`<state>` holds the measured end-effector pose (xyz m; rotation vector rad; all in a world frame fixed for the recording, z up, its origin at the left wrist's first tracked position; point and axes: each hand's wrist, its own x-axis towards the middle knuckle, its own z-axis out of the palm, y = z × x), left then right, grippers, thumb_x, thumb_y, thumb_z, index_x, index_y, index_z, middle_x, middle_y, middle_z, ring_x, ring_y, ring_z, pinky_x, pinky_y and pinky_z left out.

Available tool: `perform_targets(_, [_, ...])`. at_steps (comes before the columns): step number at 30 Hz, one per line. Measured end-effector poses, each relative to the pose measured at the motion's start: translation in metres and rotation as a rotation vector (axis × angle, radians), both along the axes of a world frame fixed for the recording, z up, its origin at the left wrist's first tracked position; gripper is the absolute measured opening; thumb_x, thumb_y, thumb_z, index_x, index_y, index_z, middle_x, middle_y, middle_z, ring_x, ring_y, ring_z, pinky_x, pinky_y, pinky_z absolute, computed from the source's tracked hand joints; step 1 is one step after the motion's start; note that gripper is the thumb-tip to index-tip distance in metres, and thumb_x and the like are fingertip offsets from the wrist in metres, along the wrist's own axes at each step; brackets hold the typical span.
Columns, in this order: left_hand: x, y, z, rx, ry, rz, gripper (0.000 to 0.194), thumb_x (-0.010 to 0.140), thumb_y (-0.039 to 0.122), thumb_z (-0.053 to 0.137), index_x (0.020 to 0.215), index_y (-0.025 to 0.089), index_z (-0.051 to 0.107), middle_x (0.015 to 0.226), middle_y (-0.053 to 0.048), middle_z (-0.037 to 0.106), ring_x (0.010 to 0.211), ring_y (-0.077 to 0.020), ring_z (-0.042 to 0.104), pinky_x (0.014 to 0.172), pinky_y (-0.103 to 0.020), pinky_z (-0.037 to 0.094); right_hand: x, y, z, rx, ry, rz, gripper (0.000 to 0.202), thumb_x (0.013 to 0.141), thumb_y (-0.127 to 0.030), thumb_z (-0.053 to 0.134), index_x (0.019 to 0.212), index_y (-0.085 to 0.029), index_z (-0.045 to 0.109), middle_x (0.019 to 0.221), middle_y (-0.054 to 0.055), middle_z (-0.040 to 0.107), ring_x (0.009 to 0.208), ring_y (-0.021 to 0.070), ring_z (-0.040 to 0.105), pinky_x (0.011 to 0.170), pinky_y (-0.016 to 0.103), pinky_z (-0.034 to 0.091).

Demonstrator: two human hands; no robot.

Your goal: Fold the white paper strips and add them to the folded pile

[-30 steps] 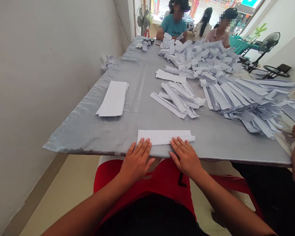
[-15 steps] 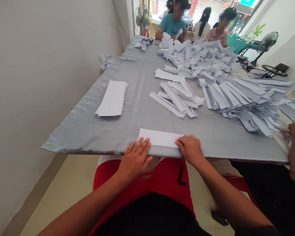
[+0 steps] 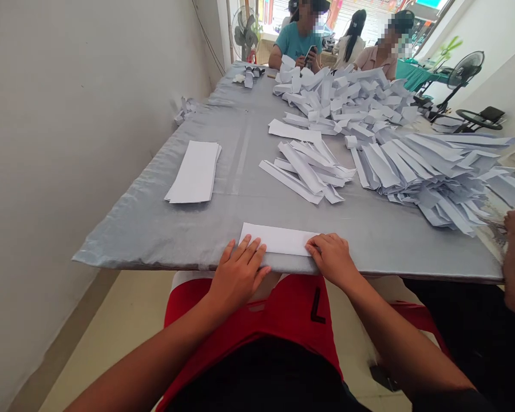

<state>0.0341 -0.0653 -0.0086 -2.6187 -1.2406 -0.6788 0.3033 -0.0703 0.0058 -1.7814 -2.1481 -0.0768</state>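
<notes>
While left grip lies flat, right grip seemingly pinches paper; wall flanks tablecloth.

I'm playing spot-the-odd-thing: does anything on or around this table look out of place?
Maybe: a small clump of papers sits by the left wall, at the edge of the table, apart from the big paper heap. The white sheet up front looks undamaged.

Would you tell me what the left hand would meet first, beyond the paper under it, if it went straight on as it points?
Probably the small pile of folded paper strips: the left hand points past the white paper strip across the gray tablecloth toward it, though depth is unclear.
</notes>
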Motion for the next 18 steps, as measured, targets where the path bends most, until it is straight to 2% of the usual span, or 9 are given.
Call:
perform_targets(4, [0.006, 0.019, 0.011, 0.026, -0.059, -0.005, 0.031, 0.1, 0.027, 0.049, 0.125, 0.023, 0.067, 0.119, -0.008, 0.075, 0.119, -0.0271, 0.063, 0.109, -0.046, 0.038, -0.007, 0.004, 0.006, 0.146, -0.066, 0.012, 0.024, 0.102, -0.029, 0.05, 0.085, -0.024, 0.067, 0.085, 0.004, 0.073, 0.088, 0.0219, 0.059, 0.086, 0.038, 0.033])
perform_targets(6, [0.005, 0.028, 0.014, 0.034, -0.057, -0.018, 0.025, 0.099, 0.019, 0.049, 0.11, 0.024, 0.071, 0.101, -0.005, 0.076, 0.102, -0.0233, 0.067, 0.105, -0.043, 0.039, -0.011, 0.003, 0.009, 0.228, -0.109, 0.051, 0.023, 0.102, -0.028, 0.051, 0.085, -0.024, 0.066, 0.088, 0.003, 0.074, 0.094, 0.0216, 0.06, 0.092, 0.038, 0.03])
perform_targets(9, [0.001, 0.036, 0.013, 0.002, -0.022, -0.056, 0.023, 0.096, 0.012, 0.051, 0.088, 0.023, 0.07, 0.084, -0.003, 0.072, 0.084, -0.0212, 0.062, 0.09, -0.039, 0.045, -0.013, -0.002, 0.008, 0.283, -0.134, 0.099, 0.024, 0.103, -0.027, 0.051, 0.083, -0.024, 0.065, 0.086, 0.002, 0.073, 0.092, 0.0199, 0.059, 0.092, 0.037, 0.029])
perform_targets(13, [-0.005, 0.039, 0.009, -0.069, -0.04, -0.115, 0.017, 0.098, 0.021, 0.053, 0.093, 0.022, 0.069, 0.087, -0.005, 0.07, 0.082, -0.0208, 0.059, 0.076, -0.035, 0.043, -0.013, -0.007, 0.0, 0.262, -0.116, 0.073, 0.027, 0.103, -0.028, 0.051, 0.081, -0.024, 0.066, 0.081, 0.002, 0.071, 0.084, 0.0187, 0.057, 0.085, 0.036, 0.03])
perform_targets(18, [-0.004, 0.037, 0.012, -0.026, -0.051, -0.095, 0.024, 0.099, 0.018, 0.05, 0.083, 0.021, 0.066, 0.081, -0.003, 0.067, 0.079, -0.0201, 0.057, 0.076, -0.035, 0.041, -0.012, -0.009, -0.006, 0.275, -0.085, 0.084, 0.029, 0.104, -0.028, 0.048, 0.084, -0.025, 0.068, 0.083, 0.003, 0.072, 0.086, 0.0191, 0.059, 0.083, 0.036, 0.03])
